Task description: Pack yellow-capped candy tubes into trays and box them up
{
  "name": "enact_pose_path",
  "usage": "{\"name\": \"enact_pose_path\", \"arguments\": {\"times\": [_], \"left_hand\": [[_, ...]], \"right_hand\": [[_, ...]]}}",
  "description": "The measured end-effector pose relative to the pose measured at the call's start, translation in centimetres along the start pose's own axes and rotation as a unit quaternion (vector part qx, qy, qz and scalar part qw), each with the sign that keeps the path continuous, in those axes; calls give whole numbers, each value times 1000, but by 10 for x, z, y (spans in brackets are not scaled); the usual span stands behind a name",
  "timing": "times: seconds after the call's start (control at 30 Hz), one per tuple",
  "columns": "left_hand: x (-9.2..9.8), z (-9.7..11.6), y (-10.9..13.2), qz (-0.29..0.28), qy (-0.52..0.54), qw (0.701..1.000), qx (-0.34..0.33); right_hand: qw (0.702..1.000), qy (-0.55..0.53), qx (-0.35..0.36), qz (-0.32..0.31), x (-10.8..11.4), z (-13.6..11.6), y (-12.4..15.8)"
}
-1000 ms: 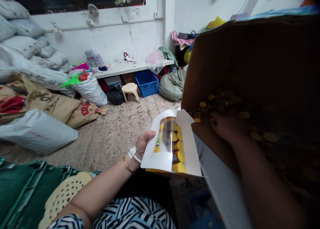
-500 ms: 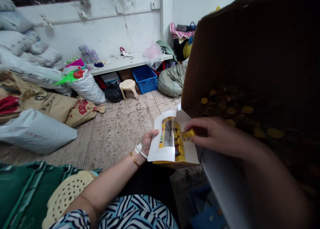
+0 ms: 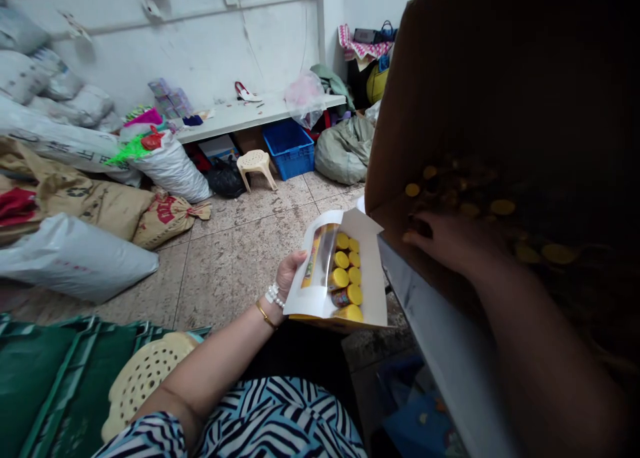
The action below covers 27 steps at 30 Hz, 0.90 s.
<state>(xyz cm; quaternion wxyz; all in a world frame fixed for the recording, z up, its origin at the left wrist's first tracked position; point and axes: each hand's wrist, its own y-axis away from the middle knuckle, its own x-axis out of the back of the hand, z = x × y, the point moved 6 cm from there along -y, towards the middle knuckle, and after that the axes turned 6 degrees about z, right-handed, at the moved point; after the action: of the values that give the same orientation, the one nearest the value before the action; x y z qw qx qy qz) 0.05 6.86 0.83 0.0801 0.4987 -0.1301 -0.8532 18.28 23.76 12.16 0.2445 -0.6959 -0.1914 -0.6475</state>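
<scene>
My left hand point(image 3: 291, 273) grips a white and yellow windowed carton point(image 3: 373, 271) by its left side. The carton's top is open, and inside stand several small jars point(image 3: 341, 278) with yellow caps, in two rows. To the right, my right hand point(image 3: 450, 239) is inside a large cardboard box point(image 3: 395, 131), over its near edge. Its fingers are curved and apart, and I see nothing between them, though shadow darkens them. Loose yellow-capped jars point(image 3: 502, 207) lie beyond this hand in the box, most of them hard to make out.
Green crates point(image 3: 45, 378) and a cream stool point(image 3: 150, 365) are at lower left. Full sacks point(image 3: 80, 258) line the left side. By the wall are a long white bench point(image 3: 225, 125), a small stool point(image 3: 256, 161), a blue crate point(image 3: 290, 148) and a grey-green sack point(image 3: 345, 151).
My right hand has let go of a yellow jar at the carton and moved right into the cardboard box. The carton has shifted slightly left, and its jars now show plainly.
</scene>
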Motion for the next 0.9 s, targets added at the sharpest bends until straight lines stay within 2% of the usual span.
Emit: {"name": "enact_pose_path", "arguments": {"times": [0.07,0.13,0.23,0.3,0.37,0.43,0.5,0.57,0.63,0.73,0.8,0.9], "left_hand": [[2,3,3,7,-2,1000,0],[5,5,6,13,-1,1000,-4],[9,6,9,16,2,1000,-12],[11,5,9,15,3,1000,-17],[11,4,9,10,3,1000,-19],[11,3,9,5,1,1000,-21],[9,3,10,0,-2,1000,-22],[8,5,10,-6,-6,1000,-21],[6,6,10,-12,-11,1000,-17],[5,6,10,-15,-18,1000,-12],[5,6,10,-11,-17,1000,-12],[5,6,13,0,-14,1000,-12]], "right_hand": [[999,27,-2,-39,-19,9,-7],[999,3,20,-36,-26,2,-8],[984,-152,87,6,-11,-29,2],[940,-314,132,-5,6,-52,15],[874,-448,172,-80,18,-75,31],[816,-513,209,-163,25,-96,47],[796,-518,235,-207,25,-111,59],[811,-490,244,-205,22,-122,66],[842,-447,244,-175,18,-129,69],[882,-377,248,-134,18,-127,68],[904,-352,218,-112,23,-110,59],[932,-340,123,-8,43,-67,39]]}}
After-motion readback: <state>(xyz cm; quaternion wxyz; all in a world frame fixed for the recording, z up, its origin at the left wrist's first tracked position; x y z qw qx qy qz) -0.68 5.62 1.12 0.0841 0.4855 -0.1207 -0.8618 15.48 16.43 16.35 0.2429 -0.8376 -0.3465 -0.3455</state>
